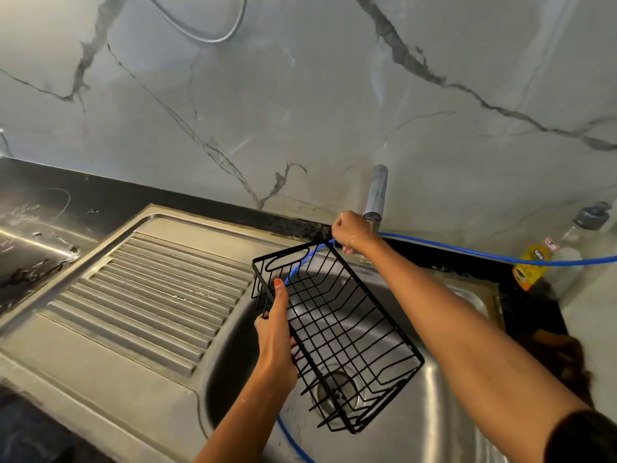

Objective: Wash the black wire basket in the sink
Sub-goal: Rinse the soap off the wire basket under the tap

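Note:
The black wire basket (pixel 337 332) is tilted over the round steel sink bowl (pixel 430 396), above the drain (pixel 337 390). My left hand (pixel 275 339) grips its left long side, thumb on the rim. My right hand (pixel 349 230) is curled at the basket's far corner, just under the tap spout (pixel 375 193), with a thin stream of water beside it. Whether this hand grips the basket rim or the blue hose (pixel 467 252) there is unclear.
A ribbed steel drainboard (pixel 150 295) lies left of the bowl. The blue hose runs from the right along the back, through the basket and out over the front rim. A yellow-labelled bottle (pixel 531 267) and a clear bottle (pixel 581 248) stand at the right.

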`<state>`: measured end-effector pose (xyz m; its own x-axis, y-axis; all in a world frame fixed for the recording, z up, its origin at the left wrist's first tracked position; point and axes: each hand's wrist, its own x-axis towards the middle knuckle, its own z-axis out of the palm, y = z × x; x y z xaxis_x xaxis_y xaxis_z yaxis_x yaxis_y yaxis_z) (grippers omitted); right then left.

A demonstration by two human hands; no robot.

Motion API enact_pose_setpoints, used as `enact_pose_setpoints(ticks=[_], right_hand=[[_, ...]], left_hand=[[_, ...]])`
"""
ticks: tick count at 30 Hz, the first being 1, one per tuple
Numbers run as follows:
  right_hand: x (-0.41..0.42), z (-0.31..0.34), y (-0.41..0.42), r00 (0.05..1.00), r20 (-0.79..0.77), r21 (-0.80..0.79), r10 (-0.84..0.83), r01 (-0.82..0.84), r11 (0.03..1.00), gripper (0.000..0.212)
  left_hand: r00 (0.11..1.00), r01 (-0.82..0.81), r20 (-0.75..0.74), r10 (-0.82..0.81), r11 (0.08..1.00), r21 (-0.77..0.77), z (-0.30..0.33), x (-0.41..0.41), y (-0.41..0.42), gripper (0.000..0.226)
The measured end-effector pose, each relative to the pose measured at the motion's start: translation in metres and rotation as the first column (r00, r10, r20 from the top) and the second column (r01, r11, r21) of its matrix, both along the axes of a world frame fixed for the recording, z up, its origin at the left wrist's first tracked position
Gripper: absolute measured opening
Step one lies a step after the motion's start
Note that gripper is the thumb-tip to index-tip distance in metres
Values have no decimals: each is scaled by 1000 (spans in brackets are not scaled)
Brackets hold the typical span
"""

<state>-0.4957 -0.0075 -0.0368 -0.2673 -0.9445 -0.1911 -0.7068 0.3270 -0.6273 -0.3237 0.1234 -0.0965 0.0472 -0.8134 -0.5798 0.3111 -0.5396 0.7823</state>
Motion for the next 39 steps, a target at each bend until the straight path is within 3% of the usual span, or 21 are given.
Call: enact_pose_setpoints(ticks=[2, 6, 16, 20, 25, 31, 34, 37, 39], right_hand=[[2, -3, 4, 993, -103, 64, 56, -50, 997, 22], [4, -14, 4, 984, -148, 163, 95, -70, 984, 17], [-11, -23, 9, 992, -119, 48, 52, -47, 998, 19], [-27, -17, 15, 999, 19, -46, -32, 33, 998, 26], [-40, -14, 30, 939, 321, -81, -123, 157, 984, 12], [-21, -13, 45, 999, 23, -137, -30, 33, 990, 38], [-23, 2, 63, 999, -25, -130, 27, -30, 991, 38], [-26, 22, 81, 992, -73, -93, 101, -108, 990, 27], [-27, 35, 93, 981, 39, -2, 190, -190, 982, 28]], left_hand=[[1000, -1, 21, 1, 1000, 0, -1, 0, 2, 129], [999, 8, 43, -9, 1000, 18, -2, 2, 7, 134], [998, -2, 70, 1, 1000, 15, 4, -12, 15, 123], [998, 24, 64, -25, 999, 24, 12, -20, 17, 132], [997, 62, 47, -64, 997, 49, 23, -28, 21, 126], [998, 52, 40, -57, 993, 110, 32, -33, 23, 122], [996, 80, 26, -85, 985, 151, 37, -37, 24, 140], [993, 113, 10, -116, 981, 156, 39, -41, 24, 141], [990, 143, -11, -143, 977, 160, 40, -44, 23, 154]])
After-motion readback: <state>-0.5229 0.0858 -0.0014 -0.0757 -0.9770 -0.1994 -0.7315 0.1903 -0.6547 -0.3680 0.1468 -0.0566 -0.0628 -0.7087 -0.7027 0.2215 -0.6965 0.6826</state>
